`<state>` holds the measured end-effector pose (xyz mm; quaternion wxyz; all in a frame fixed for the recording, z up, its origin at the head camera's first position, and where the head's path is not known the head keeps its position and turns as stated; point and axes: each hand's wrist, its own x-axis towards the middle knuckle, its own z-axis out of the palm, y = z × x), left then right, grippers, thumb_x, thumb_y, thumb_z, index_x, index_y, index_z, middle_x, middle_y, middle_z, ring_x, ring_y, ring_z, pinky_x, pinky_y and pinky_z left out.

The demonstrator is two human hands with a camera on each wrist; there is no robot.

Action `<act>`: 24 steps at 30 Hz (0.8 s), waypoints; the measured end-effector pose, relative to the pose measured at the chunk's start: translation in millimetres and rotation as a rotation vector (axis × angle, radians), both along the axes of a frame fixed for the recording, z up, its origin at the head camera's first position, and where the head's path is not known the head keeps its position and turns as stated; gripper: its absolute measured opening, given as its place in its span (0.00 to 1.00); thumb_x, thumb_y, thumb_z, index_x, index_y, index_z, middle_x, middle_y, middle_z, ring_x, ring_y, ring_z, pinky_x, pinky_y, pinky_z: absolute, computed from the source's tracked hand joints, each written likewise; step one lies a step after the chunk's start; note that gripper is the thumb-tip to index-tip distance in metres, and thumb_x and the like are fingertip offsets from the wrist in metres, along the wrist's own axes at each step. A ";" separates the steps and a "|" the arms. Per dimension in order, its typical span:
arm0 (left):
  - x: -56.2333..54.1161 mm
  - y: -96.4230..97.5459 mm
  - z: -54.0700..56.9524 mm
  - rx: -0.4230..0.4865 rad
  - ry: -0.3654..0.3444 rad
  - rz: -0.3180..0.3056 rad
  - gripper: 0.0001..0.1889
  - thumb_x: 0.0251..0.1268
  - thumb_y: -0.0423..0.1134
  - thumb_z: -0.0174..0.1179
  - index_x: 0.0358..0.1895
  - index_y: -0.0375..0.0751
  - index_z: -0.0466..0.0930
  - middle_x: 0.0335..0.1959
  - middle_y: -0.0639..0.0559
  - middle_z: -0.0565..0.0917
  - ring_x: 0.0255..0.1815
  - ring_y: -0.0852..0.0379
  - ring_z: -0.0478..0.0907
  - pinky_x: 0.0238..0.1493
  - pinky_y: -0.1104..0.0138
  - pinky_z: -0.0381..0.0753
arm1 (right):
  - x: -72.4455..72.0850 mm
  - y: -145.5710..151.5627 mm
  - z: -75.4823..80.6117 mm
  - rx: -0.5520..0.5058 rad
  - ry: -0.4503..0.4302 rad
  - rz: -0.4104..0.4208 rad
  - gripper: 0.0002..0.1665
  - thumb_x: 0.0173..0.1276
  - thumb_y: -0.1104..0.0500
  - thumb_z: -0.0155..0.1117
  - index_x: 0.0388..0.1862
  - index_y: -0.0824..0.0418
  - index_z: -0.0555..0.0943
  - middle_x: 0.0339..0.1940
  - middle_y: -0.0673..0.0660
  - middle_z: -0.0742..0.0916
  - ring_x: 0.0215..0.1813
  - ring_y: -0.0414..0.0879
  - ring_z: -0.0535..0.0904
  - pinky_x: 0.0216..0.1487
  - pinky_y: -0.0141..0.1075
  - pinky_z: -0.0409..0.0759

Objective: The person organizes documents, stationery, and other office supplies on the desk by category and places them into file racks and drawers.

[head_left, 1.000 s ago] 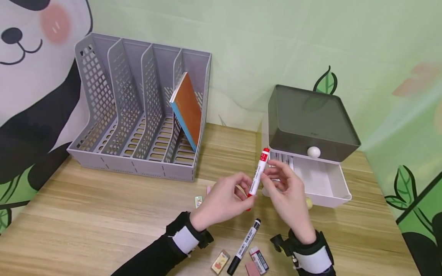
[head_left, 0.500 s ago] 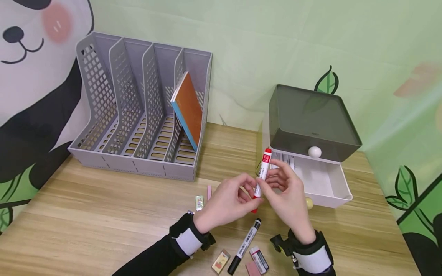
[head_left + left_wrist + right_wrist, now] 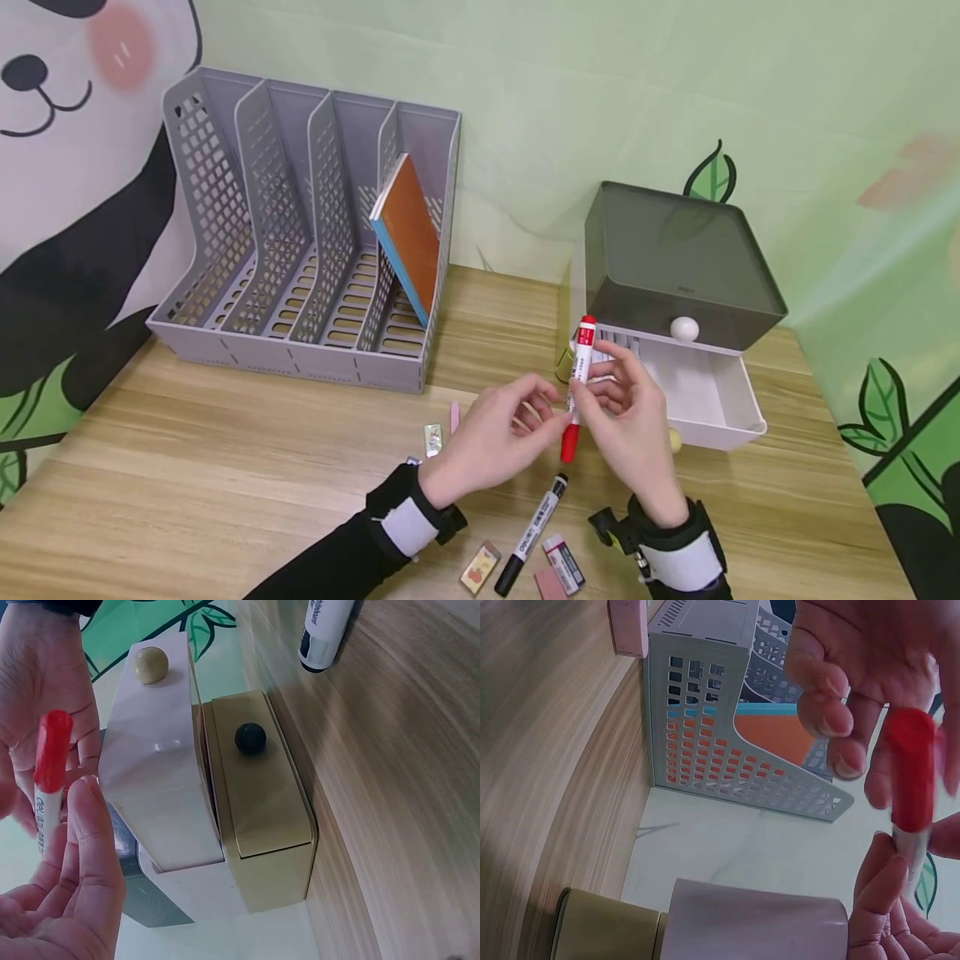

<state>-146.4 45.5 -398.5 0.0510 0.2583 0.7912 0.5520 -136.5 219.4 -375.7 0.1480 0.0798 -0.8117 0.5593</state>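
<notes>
- The right hand [image 3: 622, 421] pinches the red marker [image 3: 582, 360] between thumb and fingers near the middle of its barrel; a mid-barrel hold probably balances it and leaves both red ends free.
- The left hand [image 3: 506, 433] is just left of that grip, fingers loose and wrapped round nothing. Its thumb lies by the lower barrel; I cannot tell whether it touches. It seems placed to steady or pass the marker.
- The marker stands tilted in the grip, its longer red end toward the person and lower, its short red end pointing away.
- Just right of the grip and beyond it, the white drawer [image 3: 727, 437] is pulled out under the dark box [image 3: 678, 258], presumably so its inside can be reached. Slim things lie along its left side, partly hidden.
- Below the grip, toward the person, the black marker [image 3: 531, 533] lies on the table [image 3: 225, 475] with the patterned eraser [image 3: 480, 568], white eraser [image 3: 563, 564] and pink eraser [image 3: 550, 584] near it, all within easy reach.
- Well left of the grip and beyond, the rack [image 3: 390, 373] holds a book [image 3: 408, 242] in its rightmost slot; it leans, likely because the slot is wider than the book.
</notes>
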 end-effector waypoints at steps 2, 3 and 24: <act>0.2 -0.8 0.1 0.000 0.013 0.011 0.12 0.73 0.43 0.59 0.50 0.41 0.80 0.37 0.51 0.86 0.34 0.64 0.81 0.38 0.74 0.82 | -0.3 0.9 0.2 -0.004 -0.006 -0.004 0.27 0.64 0.75 0.65 0.62 0.69 0.74 0.38 0.66 0.84 0.32 0.31 0.82 0.34 0.22 0.83; 0.4 -1.0 0.1 -0.001 0.020 0.017 0.11 0.73 0.44 0.58 0.50 0.41 0.80 0.37 0.51 0.86 0.34 0.63 0.81 0.39 0.74 0.82 | -0.3 1.6 0.6 -0.006 -0.009 -0.006 0.27 0.64 0.75 0.65 0.62 0.69 0.74 0.37 0.65 0.84 0.31 0.31 0.82 0.34 0.22 0.83; -14.2 16.5 8.3 -0.131 0.316 0.058 0.08 0.71 0.37 0.60 0.48 0.42 0.83 0.46 0.51 0.86 0.47 0.56 0.83 0.52 0.67 0.84 | 3.9 50.8 16.4 0.230 -0.020 -0.054 0.25 0.66 0.71 0.66 0.62 0.68 0.76 0.34 0.53 0.84 0.24 0.34 0.78 0.29 0.22 0.81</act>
